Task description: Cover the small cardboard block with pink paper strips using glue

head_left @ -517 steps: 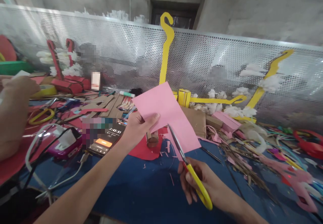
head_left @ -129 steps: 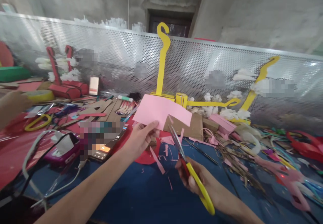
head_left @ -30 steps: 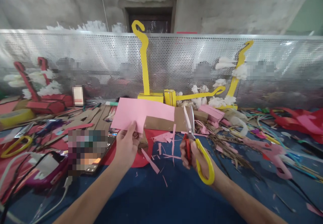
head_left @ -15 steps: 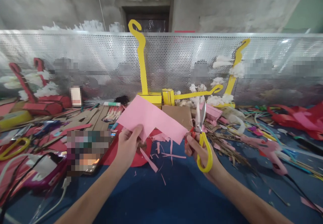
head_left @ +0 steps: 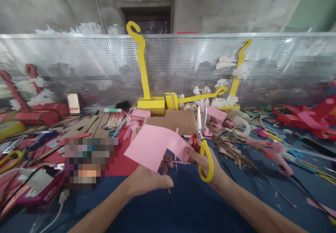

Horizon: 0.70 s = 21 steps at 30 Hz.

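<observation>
A pink sheet of paper (head_left: pixel 148 145) with a notch in its lower edge is raised over the blue table. My right hand (head_left: pixel 201 156) pinches its right end and also carries scissors (head_left: pixel 207 159) with yellow handles, blades pointing up. Something small and red shows by the right fingers. Under the sheet, my left hand (head_left: pixel 151 180) has its thumb and fingers apart; the paper hides part of it, and nothing is gripped in it. Thin pink strips lie on the table just beyond the hands.
Brown cardboard (head_left: pixel 173 121) lies behind the paper. Yellow paper shapes (head_left: pixel 144 75) stand near the perforated metal screen (head_left: pixel 170 61). At right are a pink glue gun (head_left: pixel 273 152) and red ribbon (head_left: pixel 309 115); at left, red card pieces, cables and a yellow tape roll (head_left: pixel 10 129).
My left hand has let go of the paper and moved down and right beneath it, its fingers spreading. The sheet has tilted and bent, still held in my right hand. The view has shifted slightly right.
</observation>
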### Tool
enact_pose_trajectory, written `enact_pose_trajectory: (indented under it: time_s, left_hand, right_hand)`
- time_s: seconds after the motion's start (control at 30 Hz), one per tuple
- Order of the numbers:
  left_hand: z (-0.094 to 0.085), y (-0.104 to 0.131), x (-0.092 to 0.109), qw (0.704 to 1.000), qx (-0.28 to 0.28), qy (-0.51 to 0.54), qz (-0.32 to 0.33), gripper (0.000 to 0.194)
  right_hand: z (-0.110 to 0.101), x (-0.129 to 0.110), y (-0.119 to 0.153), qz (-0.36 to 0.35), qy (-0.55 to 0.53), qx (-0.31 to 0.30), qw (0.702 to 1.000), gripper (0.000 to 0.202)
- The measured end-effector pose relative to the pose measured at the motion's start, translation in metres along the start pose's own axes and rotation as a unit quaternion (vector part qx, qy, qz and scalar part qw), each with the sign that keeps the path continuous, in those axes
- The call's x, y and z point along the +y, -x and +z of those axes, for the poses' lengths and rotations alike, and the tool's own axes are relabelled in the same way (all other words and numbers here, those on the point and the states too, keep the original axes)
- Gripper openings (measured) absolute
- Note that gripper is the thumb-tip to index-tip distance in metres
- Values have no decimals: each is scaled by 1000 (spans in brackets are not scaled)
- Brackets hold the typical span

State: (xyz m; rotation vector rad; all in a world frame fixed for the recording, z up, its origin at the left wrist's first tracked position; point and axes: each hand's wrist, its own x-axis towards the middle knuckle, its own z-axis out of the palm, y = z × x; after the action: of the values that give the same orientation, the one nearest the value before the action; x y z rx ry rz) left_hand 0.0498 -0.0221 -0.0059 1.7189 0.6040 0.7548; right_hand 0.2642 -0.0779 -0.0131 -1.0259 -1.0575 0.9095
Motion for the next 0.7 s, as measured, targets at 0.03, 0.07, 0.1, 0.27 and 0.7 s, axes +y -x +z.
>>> enact_pose_trajectory:
  time_s: [0.03,0.07,0.1,0.27,0.7]
  left_hand:
    - [3,-1,1,1000,-12,1,-10,52]
    - [5,-2,3,1000,-9,8,-15,52]
    - [6,-4,3,1000,-2,14,-13,48]
    - [5,-14,-6,998,50,-25,-6,46]
    - [-3,-25,11,943,266,197,44,35]
  right_hand:
    - [0,-1,1,1,9,4,1000,34]
    - [0,-2,2,-1,18,5,1000,34]
    - [0,-2,2,-4,28,0,1000,35]
    - [0,2,3,-27,62,-64,996,37]
    - [8,-4,19,83,-9,-198,977,50]
